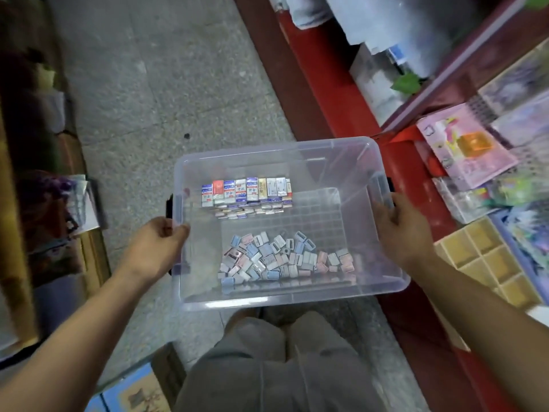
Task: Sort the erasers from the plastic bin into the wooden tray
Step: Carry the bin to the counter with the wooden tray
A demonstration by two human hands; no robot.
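A clear plastic bin is held up in front of me over the floor. My left hand grips its left rim and my right hand grips its right rim by the handle. Inside, a loose pile of small blue, pink and grey erasers lies near me. A neat row of wrapped erasers is stacked against the far wall. The wooden tray with several square compartments sits on the counter to the right, partly cut off.
A red counter runs diagonally on the right, with pink packaged stationery and other goods on it. Shelves of goods line the left edge. The grey stone floor lies ahead, and my legs in grey trousers are below the bin.
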